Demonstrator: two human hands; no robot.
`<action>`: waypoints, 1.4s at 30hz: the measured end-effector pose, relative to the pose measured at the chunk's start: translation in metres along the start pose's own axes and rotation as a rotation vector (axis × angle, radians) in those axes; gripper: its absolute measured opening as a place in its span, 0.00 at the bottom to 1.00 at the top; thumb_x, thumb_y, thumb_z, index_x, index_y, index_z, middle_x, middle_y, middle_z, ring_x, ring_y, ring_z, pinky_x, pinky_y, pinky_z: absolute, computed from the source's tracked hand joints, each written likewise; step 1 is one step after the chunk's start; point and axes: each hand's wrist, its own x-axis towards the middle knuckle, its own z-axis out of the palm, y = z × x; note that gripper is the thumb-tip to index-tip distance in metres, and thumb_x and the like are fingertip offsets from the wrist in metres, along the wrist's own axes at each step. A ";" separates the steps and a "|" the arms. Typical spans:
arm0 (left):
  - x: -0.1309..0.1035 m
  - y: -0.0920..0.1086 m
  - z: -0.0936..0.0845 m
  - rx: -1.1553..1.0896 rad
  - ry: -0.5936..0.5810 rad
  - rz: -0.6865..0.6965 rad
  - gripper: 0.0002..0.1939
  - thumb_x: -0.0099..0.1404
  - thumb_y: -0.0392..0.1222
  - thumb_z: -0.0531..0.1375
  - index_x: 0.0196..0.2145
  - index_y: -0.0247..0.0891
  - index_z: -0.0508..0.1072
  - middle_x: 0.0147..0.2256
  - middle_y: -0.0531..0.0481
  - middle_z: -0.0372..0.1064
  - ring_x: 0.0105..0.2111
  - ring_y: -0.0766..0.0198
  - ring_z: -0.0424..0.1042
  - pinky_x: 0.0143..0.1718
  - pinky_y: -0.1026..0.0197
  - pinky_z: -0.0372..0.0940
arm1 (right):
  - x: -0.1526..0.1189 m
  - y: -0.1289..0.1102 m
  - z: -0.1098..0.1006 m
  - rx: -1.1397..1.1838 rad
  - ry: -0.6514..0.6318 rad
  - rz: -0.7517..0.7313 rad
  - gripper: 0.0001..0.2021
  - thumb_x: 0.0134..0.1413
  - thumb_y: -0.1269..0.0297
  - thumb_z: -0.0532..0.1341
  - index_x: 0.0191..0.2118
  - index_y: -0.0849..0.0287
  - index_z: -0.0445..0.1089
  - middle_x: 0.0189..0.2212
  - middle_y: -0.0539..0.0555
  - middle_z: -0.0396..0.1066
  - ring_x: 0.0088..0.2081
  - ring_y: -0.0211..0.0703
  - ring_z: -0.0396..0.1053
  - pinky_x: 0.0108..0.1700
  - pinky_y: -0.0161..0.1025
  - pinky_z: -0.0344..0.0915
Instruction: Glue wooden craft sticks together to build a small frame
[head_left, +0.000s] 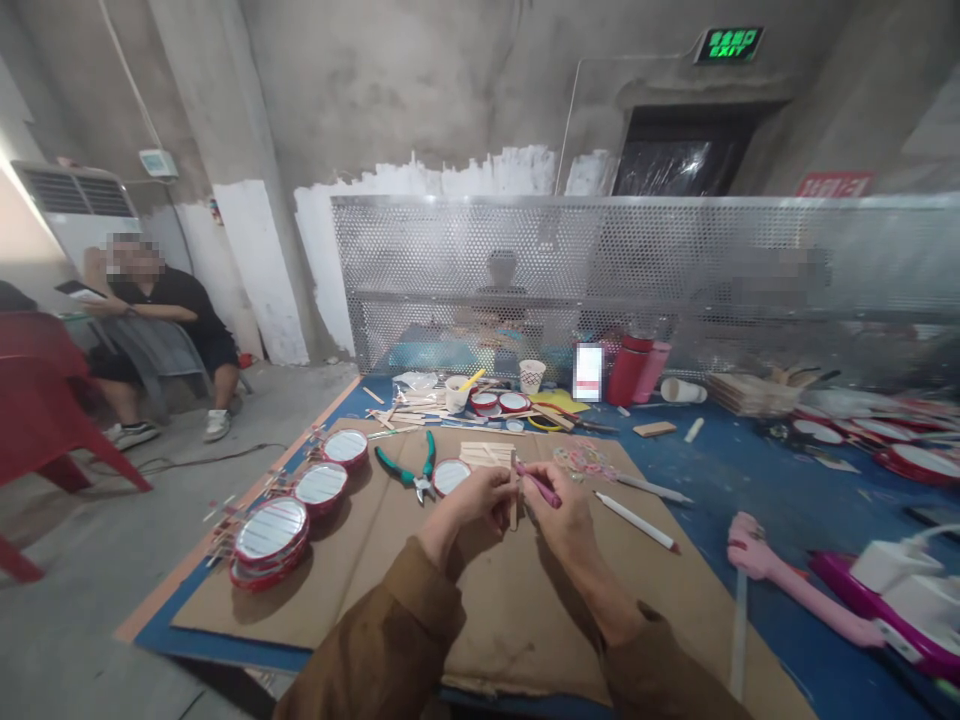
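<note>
Over the brown cardboard [517, 650], my left hand [484, 495] is closed on a flat wooden stick [514, 512] that stands about upright. Close beside it, my right hand [562, 515] grips a small purple-pink tool [545, 488] whose tip is at the stick; its exact kind is unclear. Behind my hands lie several wooden sticks [486, 453] in a row. A round red-rimmed piece [452, 476] with a pale striped top is just left of them. Green-handled pliers [416, 475] lie open farther left. Small coloured rubber bands [585, 461] are heaped right of my right hand.
Several red-rimmed round pieces [271, 530] line the cardboard's left side. White markers [637, 520] lie to the right, near a pink hand-shaped stick [802, 590] and a purple power strip [862, 600]. Cups [532, 376], a red bottle [630, 370] and a perforated metal screen [450, 250] stand behind. A person [169, 310] sits at left.
</note>
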 end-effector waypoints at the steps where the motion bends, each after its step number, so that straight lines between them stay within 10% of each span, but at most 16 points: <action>1: -0.001 0.001 0.000 0.002 0.002 0.006 0.18 0.61 0.55 0.57 0.27 0.38 0.61 0.16 0.53 0.63 0.14 0.69 0.64 0.17 0.67 0.59 | 0.000 0.000 0.000 -0.007 0.002 0.001 0.12 0.51 0.56 0.56 0.34 0.59 0.71 0.31 0.56 0.75 0.33 0.45 0.71 0.37 0.39 0.66; 42: 0.001 -0.004 0.000 -0.007 -0.009 0.032 0.22 0.56 0.61 0.58 0.26 0.38 0.61 0.16 0.51 0.64 0.14 0.68 0.65 0.17 0.66 0.60 | -0.001 0.003 0.003 0.017 0.002 0.000 0.13 0.52 0.55 0.56 0.35 0.59 0.71 0.32 0.56 0.76 0.33 0.45 0.71 0.38 0.39 0.66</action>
